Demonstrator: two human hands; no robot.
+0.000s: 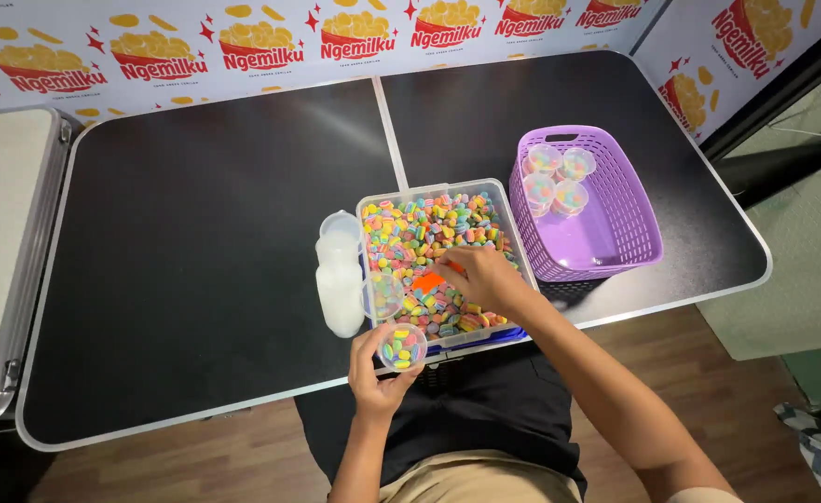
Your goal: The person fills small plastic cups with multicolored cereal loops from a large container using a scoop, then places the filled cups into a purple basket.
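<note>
Left hand curled from below around a small round clear plastic cup, part-filled with sugar-coated candies, held at the near table edge just in front of the tray's near left corner. Right hand reaching into a clear rectangular plastic tray heaped with small multicoloured sugar-coated candies, fingers closed on a small orange plastic scoop whose blade pokes out to the left of the knuckles, low over the candy near the tray's middle. Cup below and left of the scoop, near but not touching. Another small clear cup standing inside the tray against its left wall, candies in it. Just beside the tray's left side, a stack of empty translucent white cups lying on the black folding table. To the right, almost touching the tray, a purple slotted plastic basket holding four filled clear cups grouped in its far left corner.
</note>
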